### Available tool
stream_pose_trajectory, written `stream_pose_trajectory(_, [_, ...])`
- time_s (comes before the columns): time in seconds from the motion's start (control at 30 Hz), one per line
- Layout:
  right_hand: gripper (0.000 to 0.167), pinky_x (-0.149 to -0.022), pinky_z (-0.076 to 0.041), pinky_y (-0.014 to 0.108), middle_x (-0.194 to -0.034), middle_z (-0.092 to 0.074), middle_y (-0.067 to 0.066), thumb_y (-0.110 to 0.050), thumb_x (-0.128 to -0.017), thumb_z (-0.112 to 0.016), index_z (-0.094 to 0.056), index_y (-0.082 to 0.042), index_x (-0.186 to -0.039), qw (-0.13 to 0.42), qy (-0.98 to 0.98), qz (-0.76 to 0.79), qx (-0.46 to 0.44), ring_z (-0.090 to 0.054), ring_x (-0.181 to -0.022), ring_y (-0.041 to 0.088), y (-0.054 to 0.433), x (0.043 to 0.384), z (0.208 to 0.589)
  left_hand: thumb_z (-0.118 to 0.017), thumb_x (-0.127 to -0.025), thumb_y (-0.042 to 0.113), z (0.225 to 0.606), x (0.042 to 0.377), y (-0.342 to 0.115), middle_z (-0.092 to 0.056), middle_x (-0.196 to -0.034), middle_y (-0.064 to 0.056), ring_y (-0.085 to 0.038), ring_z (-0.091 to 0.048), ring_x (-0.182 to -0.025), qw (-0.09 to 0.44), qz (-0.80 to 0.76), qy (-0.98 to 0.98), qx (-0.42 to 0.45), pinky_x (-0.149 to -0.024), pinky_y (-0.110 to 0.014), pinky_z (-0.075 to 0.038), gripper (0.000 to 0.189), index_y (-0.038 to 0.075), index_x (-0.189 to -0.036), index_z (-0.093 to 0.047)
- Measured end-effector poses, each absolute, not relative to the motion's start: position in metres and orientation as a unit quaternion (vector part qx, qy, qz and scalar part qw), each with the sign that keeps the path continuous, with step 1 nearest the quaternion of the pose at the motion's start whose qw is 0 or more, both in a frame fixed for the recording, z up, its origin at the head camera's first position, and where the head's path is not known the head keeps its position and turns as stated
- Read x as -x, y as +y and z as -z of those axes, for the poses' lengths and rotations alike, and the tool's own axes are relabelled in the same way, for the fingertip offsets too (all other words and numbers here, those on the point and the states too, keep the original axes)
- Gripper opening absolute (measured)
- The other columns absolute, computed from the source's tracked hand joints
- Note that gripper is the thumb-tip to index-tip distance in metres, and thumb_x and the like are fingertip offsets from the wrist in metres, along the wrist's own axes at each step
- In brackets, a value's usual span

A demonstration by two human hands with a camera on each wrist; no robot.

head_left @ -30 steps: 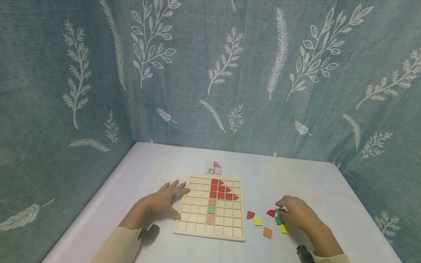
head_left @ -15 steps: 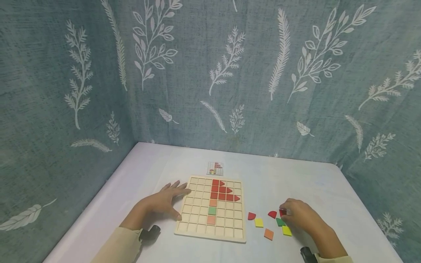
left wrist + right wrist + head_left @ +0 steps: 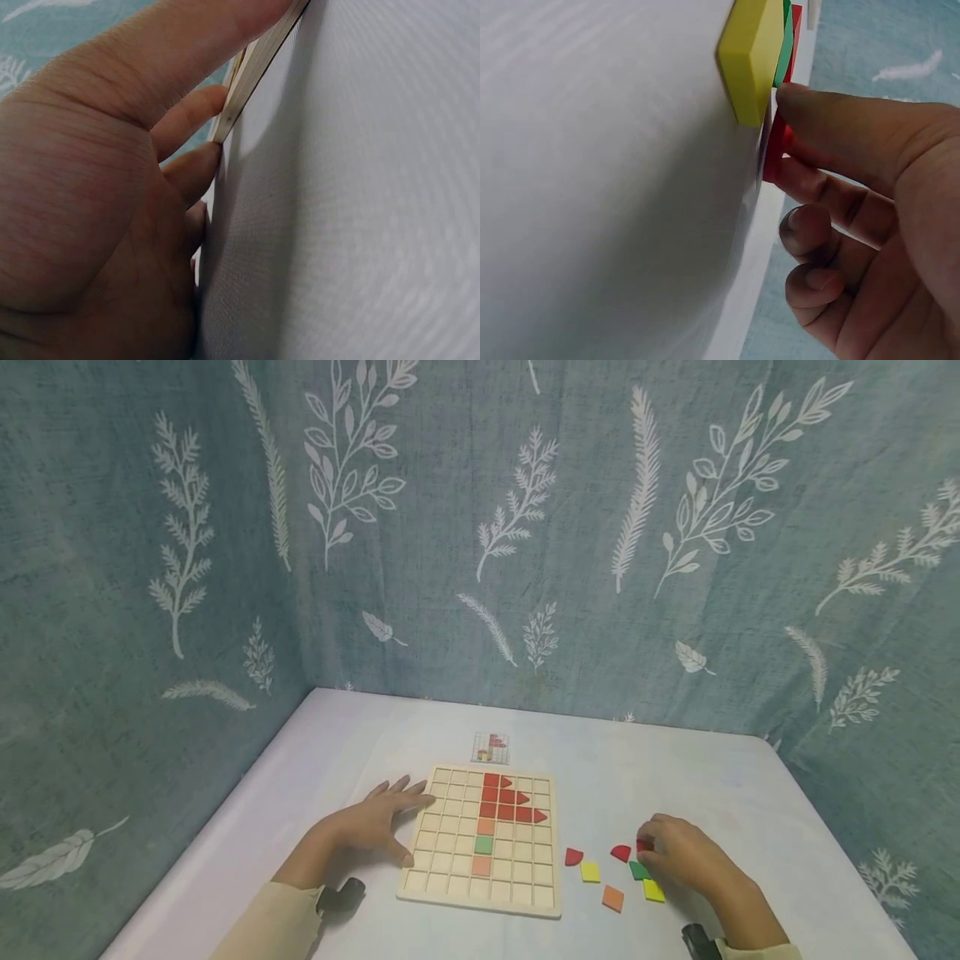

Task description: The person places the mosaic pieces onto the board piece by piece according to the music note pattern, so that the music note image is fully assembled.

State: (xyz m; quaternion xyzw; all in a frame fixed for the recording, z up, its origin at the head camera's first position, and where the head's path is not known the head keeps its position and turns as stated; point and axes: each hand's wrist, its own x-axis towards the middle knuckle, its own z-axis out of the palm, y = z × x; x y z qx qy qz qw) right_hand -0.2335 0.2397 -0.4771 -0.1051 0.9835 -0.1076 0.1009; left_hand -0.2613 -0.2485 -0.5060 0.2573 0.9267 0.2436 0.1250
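Observation:
My left hand (image 3: 372, 821) lies spread along the left edge of a wooden grid board (image 3: 442, 839), thumb and fingertips against its rim. In the left wrist view the fingers (image 3: 196, 112) reach the board's side (image 3: 259, 64). Red squares and pointed red tiles (image 3: 506, 812) sit in the board's cells, above an orange, a green (image 3: 483, 845) and another orange tile in one column. At the right, my right hand (image 3: 686, 852) pinches a red tile (image 3: 775, 146) between thumb and index finger, low over the table. Its outline is partly hidden by the fingers.
Loose tiles lie right of the board: two red quarter-rounds (image 3: 620, 853), a yellow square (image 3: 590, 872), an orange square (image 3: 612, 898), a green tile (image 3: 638, 870) and another yellow tile (image 3: 654, 890). A small pattern card (image 3: 491, 748) lies behind the board. Patterned cloth (image 3: 525, 527) hangs behind the table.
The right hand has shifted slightly right with the red tile, away from the nearby red quarter-round. The left hand stays at the board's edge.

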Motion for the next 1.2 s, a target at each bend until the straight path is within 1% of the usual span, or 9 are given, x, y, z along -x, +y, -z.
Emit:
stream_pose_trajectory(0.13, [0.024, -0.086, -0.053, 0.049, -0.089, -0.059, -0.005, -0.026, -0.08, -0.08, -0.07, -0.015, -0.099, 0.095, 0.983, 0.117, 0.11, -0.057, -0.085, 0.017, 0.235, 0.236, 0.475, -0.084, -0.054, 0.06, 0.504, 0.261, -0.248, -0.025, -0.158, -0.011, -0.036, -0.004, -0.147, 0.126, -0.251, 0.925, -0.257, -0.115, -0.057, 0.003, 0.109, 0.019, -0.147, -0.045])
stream_pose_trajectory(0.3, [0.021, -0.085, -0.053, 0.046, -0.088, -0.058, -0.01, -0.026, -0.081, -0.079, -0.069, -0.019, -0.098, 0.071, 0.981, 0.129, 0.127, -0.055, -0.084, 0.013, 0.226, 0.236, 0.474, -0.083, -0.055, 0.061, 0.505, 0.262, -0.247, -0.025, -0.159, -0.009, -0.035, -0.004, -0.147, 0.124, -0.246, 0.925, -0.26, -0.115, -0.056, 0.003, 0.108, 0.021, -0.147, -0.045])
stream_pose_trajectory(0.43, [0.02, -0.085, -0.053, 0.043, -0.087, -0.057, -0.012, -0.025, -0.08, -0.079, -0.069, -0.019, -0.097, 0.047, 0.979, 0.132, 0.147, -0.054, -0.082, 0.011, 0.213, 0.236, 0.472, -0.083, -0.055, 0.062, 0.506, 0.262, -0.248, -0.025, -0.159, -0.008, -0.034, -0.004, -0.147, 0.121, -0.243, 0.926, -0.262, -0.116, -0.056, 0.003, 0.107, 0.022, -0.147, -0.045])
stream_pose_trajectory(0.53, [0.02, -0.084, -0.053, 0.042, -0.088, -0.058, -0.013, -0.027, -0.081, -0.079, -0.069, -0.02, -0.097, 0.039, 0.977, 0.134, 0.159, -0.055, -0.083, 0.011, 0.199, 0.236, 0.47, -0.084, -0.054, 0.06, 0.506, 0.262, -0.248, -0.024, -0.159, -0.007, -0.034, -0.003, -0.147, 0.123, -0.247, 0.926, -0.258, -0.116, -0.056, 0.003, 0.107, 0.023, -0.147, -0.045])
stream_pose_trajectory(0.73, [0.021, -0.082, -0.053, 0.04, -0.086, -0.057, -0.015, -0.029, -0.08, -0.08, -0.069, -0.021, -0.095, 0.039, 0.971, 0.133, 0.193, -0.054, -0.083, 0.01, 0.174, 0.237, 0.472, -0.085, -0.054, 0.059, 0.505, 0.259, -0.249, -0.024, -0.159, -0.008, -0.035, -0.003, -0.147, 0.124, -0.254, 0.925, -0.253, -0.115, -0.056, 0.004, 0.107, 0.023, -0.147, -0.045])
stream_pose_trajectory(0.97, [0.018, -0.07, -0.05, 0.031, -0.082, -0.053, -0.017, -0.032, -0.082, -0.077, -0.069, -0.02, -0.093, 0.024, 0.958, 0.136, 0.252, -0.049, -0.073, 0.005, 0.153, 0.237, 0.475, -0.084, -0.054, 0.06, 0.506, 0.259, -0.249, -0.025, -0.159, -0.008, -0.034, -0.004, -0.147, 0.122, -0.25, 0.927, -0.25, -0.116, -0.055, 0.003, 0.107, 0.024, -0.147, -0.046])
stream_pose_trajectory(1.2, [0.021, -0.071, -0.05, 0.032, -0.085, -0.054, -0.018, -0.035, -0.085, -0.074, -0.07, -0.019, -0.098, 0.03, 0.947, 0.141, 0.285, -0.049, -0.075, 0.005, 0.134, 0.233, 0.472, -0.084, -0.055, 0.061, 0.507, 0.26, -0.25, -0.025, -0.158, -0.007, -0.034, -0.004, -0.147, 0.12, -0.244, 0.927, -0.258, -0.116, -0.056, 0.002, 0.107, 0.023, -0.147, -0.045])
